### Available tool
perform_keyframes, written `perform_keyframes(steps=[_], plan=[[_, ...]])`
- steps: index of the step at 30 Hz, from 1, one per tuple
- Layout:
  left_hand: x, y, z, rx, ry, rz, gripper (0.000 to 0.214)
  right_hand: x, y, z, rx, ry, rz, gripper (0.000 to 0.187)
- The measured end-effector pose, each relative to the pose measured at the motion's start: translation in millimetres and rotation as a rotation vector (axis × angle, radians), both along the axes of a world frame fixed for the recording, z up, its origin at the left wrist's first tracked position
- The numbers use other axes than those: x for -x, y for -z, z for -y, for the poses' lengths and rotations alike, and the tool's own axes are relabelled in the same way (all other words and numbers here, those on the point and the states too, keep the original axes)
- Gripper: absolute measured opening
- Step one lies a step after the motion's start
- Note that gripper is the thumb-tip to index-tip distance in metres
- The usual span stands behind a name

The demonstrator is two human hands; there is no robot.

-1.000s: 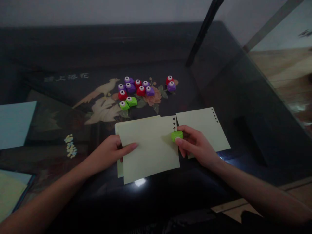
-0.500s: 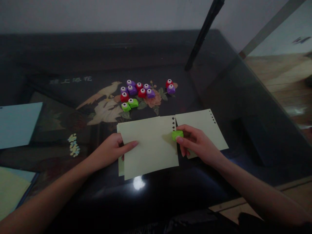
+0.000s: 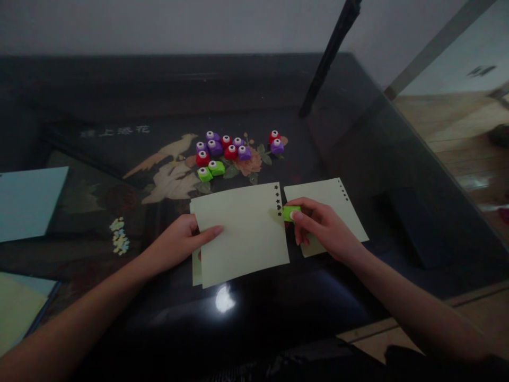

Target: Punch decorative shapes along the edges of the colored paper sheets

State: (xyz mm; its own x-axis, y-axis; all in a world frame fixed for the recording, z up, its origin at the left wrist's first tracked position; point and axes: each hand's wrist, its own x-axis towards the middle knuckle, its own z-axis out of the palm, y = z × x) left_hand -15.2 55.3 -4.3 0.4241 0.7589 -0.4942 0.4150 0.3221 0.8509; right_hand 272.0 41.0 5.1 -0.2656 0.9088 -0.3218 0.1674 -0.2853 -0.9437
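Note:
My left hand [image 3: 185, 240] pinches the left edge of a pale yellow-green sheet of paper [image 3: 242, 233], thumb on top and fingers underneath. Several small punched shapes run down the sheet's upper right edge. A green craft punch [image 3: 289, 214] sits between the thumb and fingers of my right hand [image 3: 320, 228], just beside that edge and apart from the punched holes. Under my right hand lies a second pale sheet [image 3: 338, 217] with a row of small holes at its top right corner. Another sheet shows behind the left edge of the held one.
Several red, purple and green craft punches [image 3: 214, 148] cluster on the dark glossy table [image 3: 159, 329] beyond the paper. Two more [image 3: 276, 143] stand to their right. Paper cut-outs [image 3: 119, 236] are piled at left, near blue sheets [image 3: 32, 204]. A black pole [image 3: 326, 63] rises behind.
The green punch has come off the sheet's right edge, moving slightly right and up with my right hand. Another punched shape now shows at the bottom of the row. My left hand keeps its hold.

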Motion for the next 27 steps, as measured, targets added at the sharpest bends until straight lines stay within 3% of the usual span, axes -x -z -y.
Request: perform_keyframes(steps=[18, 27], plan=[[2.3, -7.6, -0.6, 0.088, -0.067, -0.018, 0.043, -1.0, 5.2, 2.6, 0.285, 0.049, -0.289, 0.031], [19.5, -11.7, -7.7, 0.016, 0.057, -0.06, 0.031, -5.2, 1.5, -1.7, 0.37, 0.02, -0.312, 0.042]])
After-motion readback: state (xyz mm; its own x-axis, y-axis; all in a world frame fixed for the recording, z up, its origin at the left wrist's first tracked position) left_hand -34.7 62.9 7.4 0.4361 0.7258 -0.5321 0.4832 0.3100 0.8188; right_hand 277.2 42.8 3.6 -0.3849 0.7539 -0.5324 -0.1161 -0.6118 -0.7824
